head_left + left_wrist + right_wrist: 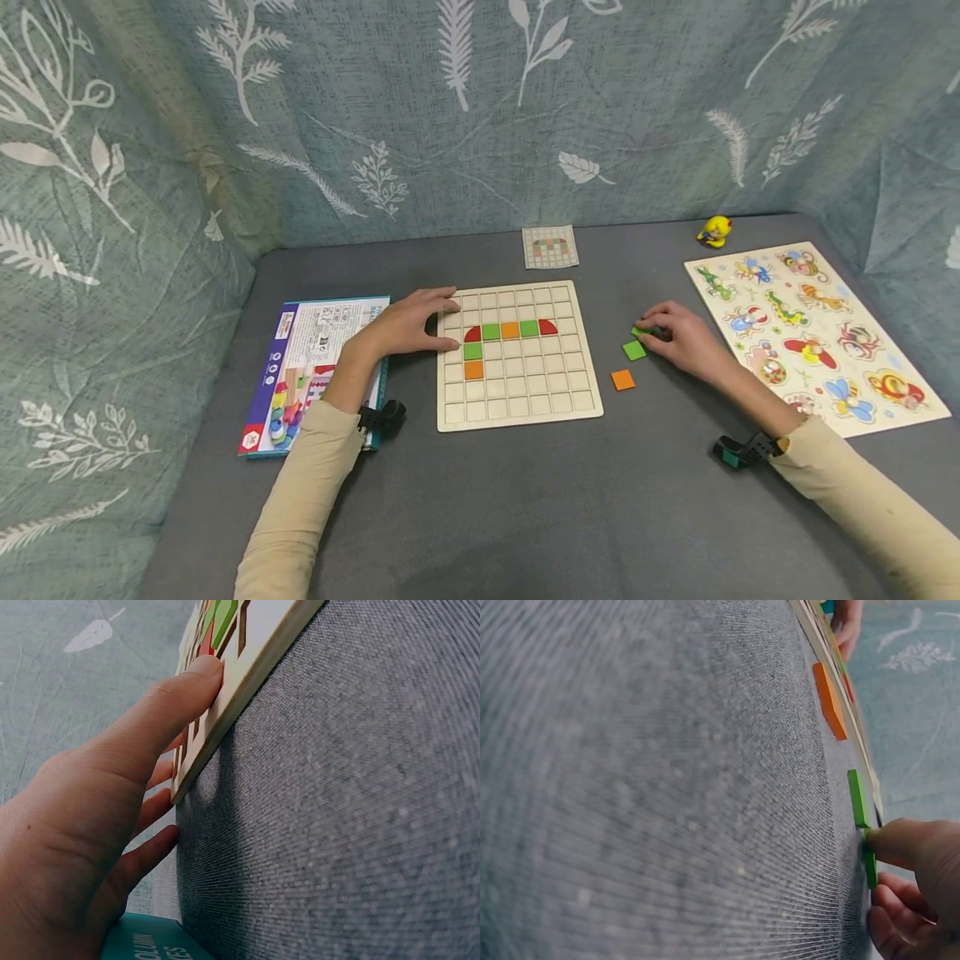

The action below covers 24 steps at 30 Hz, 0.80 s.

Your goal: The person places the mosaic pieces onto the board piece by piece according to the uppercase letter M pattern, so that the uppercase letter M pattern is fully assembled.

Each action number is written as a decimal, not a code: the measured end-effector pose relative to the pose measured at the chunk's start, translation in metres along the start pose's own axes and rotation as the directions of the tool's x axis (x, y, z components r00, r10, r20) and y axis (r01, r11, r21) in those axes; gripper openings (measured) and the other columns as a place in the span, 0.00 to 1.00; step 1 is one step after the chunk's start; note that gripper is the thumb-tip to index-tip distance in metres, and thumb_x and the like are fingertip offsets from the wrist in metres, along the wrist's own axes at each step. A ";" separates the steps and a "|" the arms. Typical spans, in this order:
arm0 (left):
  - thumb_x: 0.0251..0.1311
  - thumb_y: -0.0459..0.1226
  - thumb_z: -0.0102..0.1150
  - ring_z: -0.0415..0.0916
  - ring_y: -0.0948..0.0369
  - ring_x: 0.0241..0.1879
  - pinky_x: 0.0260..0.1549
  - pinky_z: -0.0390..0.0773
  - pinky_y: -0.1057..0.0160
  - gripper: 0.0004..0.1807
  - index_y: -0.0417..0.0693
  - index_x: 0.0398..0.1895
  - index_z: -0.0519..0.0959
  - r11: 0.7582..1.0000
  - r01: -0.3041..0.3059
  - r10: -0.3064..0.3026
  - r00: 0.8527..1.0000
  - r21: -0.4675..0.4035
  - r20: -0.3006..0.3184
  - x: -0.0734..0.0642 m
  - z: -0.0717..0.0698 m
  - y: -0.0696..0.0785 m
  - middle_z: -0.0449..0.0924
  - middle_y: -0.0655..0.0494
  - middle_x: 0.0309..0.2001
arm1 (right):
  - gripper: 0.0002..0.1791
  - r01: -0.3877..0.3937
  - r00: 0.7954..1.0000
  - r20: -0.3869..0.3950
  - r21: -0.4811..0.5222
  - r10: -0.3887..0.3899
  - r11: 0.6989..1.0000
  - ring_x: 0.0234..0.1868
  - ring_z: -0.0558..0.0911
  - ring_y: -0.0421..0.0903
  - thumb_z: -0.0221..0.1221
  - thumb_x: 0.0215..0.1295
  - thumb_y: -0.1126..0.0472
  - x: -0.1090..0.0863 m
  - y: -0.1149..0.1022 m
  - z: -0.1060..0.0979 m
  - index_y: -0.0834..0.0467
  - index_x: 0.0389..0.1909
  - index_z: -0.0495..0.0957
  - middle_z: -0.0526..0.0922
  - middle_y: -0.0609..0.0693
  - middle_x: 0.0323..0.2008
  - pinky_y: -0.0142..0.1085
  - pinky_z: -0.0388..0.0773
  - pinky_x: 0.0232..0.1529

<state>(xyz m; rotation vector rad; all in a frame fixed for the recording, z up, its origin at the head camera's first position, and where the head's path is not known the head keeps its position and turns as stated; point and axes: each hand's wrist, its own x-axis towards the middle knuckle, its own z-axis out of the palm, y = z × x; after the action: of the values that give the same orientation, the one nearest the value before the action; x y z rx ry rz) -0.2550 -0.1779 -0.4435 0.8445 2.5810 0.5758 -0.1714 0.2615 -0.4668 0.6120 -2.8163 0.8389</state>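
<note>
Pinching green tile (871, 867) with right hand (684, 340).

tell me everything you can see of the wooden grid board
The pale, roughly square, wooden-looking grid board lies flat on the dark grey fabric-covered table. Corners are rounded; cells are recessed. Seven hold flat red, green and orange tiles: five across, two below that row's left end. The left hand touches the board's left edge.
</note>
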 end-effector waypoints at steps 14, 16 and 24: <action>0.55 0.58 0.65 0.49 0.49 0.76 0.68 0.60 0.40 0.38 0.53 0.68 0.70 1.000 -0.001 0.001 1.000 0.007 -0.005 0.001 0.000 -0.002 0.53 0.53 0.77 | 0.08 0.034 0.999 0.015 -0.086 -0.033 0.996 0.37 0.79 0.56 0.65 0.57 0.70 0.002 -0.006 -0.002 0.68 0.38 0.85 0.80 0.59 0.36 0.49 0.75 0.39; 0.55 0.58 0.65 0.49 0.49 0.76 0.68 0.60 0.40 0.38 0.53 0.68 0.70 1.000 0.000 0.000 1.000 0.006 -0.002 0.001 0.001 -0.002 0.52 0.54 0.77 | 0.08 0.039 0.999 0.026 -0.096 -0.036 0.995 0.37 0.79 0.56 0.66 0.57 0.70 0.003 -0.007 -0.003 0.68 0.38 0.86 0.80 0.60 0.36 0.49 0.75 0.39; 0.55 0.58 0.65 0.49 0.49 0.76 0.68 0.60 0.40 0.38 0.53 0.68 0.70 1.000 -0.008 0.008 1.000 0.006 0.006 0.001 0.001 -0.003 0.52 0.53 0.77 | 0.09 0.007 0.996 0.085 -0.102 0.002 0.995 0.39 0.81 0.56 0.66 0.58 0.67 0.005 -0.008 -0.007 0.66 0.39 0.86 0.82 0.60 0.37 0.50 0.77 0.40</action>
<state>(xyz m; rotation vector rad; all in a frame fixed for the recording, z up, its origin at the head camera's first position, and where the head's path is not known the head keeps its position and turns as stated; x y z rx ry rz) -0.2569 -0.1793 -0.4460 0.8583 2.5762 0.5670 -0.1729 0.2577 -0.4561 0.6505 -2.9122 0.6781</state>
